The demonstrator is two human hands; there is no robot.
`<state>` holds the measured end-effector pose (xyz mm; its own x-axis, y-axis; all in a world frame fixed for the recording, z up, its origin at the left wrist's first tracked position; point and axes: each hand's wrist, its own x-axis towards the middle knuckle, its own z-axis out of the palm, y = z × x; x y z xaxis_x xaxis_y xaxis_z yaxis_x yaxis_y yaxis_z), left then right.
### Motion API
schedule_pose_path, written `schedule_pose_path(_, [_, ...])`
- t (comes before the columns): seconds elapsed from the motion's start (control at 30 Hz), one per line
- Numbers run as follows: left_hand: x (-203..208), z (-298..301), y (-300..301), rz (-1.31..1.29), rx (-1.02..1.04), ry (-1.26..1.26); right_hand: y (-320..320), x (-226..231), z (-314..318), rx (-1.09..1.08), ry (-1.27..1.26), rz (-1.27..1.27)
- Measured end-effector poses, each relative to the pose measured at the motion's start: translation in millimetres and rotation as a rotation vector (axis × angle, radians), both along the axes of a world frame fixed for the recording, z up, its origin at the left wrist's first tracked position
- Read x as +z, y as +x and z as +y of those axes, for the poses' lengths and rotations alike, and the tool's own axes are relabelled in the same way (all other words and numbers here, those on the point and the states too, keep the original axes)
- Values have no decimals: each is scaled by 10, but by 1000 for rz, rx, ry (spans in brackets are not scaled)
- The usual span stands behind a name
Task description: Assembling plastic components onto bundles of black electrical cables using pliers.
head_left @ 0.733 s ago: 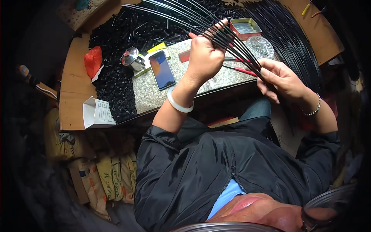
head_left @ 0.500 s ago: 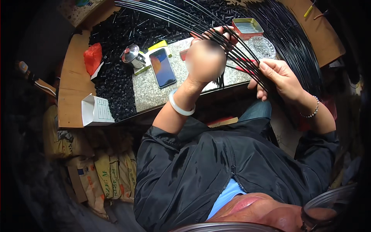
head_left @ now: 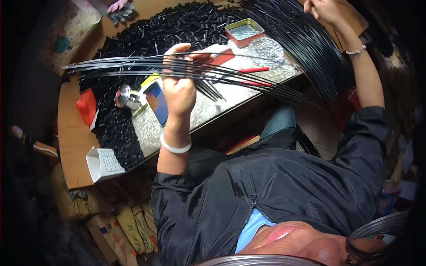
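- We see a wooden table [head_left: 71,146], smooth and brown, its left rim bowed by the lens.
- Across it spreads a rough heap of small black pieces [head_left: 177,26], many short and tube-like with a dull shine.
- To our right lie many long, thin, glossy black rods [head_left: 306,48], nearly parallel.
- Before us is a pale, speckled, stone-like slab [head_left: 146,133] with a straight front edge.
- Above the slab and the heap we have a bunch of slender, flexible-looking black rods [head_left: 133,63], held crosswise, fanning apart at both ends.
- Our left hand [head_left: 179,91] grips that bunch near its middle, fingers curled round it; shorter dark ends jut out below.
- Our right hand [head_left: 324,9], at the top edge of the view and well apart from the bunch, has its fingers bent; we cannot tell whether it holds anything.
- Beyond the slab's middle sit a red-walled rectangular tin [head_left: 242,42] and, just beside it, a ridged clear dish [head_left: 266,51].
- Nearest the bunch's right end we find slim red handles [head_left: 256,69].
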<state>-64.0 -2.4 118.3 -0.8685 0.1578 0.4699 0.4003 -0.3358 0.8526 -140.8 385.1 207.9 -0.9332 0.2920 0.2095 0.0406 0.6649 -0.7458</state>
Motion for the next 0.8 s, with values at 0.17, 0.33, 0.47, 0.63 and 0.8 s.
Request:
schedule_pose_path(0.17, [-100,-14,-49,-17,-83,-4,-462,-1465,1144,-107,435,-85])
schedule_pose_path(0.33, [-94,117,29,-66,-277,98,123,-1200,134,294,487,13])
schedule_pose_path(0.47, [-66,264,56,-46,-151,24,1164,-874,-1266,1151,-708,-627])
schedule_pose_path(0.63, [-141,220,12,136,24,-168,1651,-816,-1441,915,-741,-754])
schedule_pose_path(0.8, [-621,165,136,135,164,-469,1706,-793,-1402,798,-671,-541])
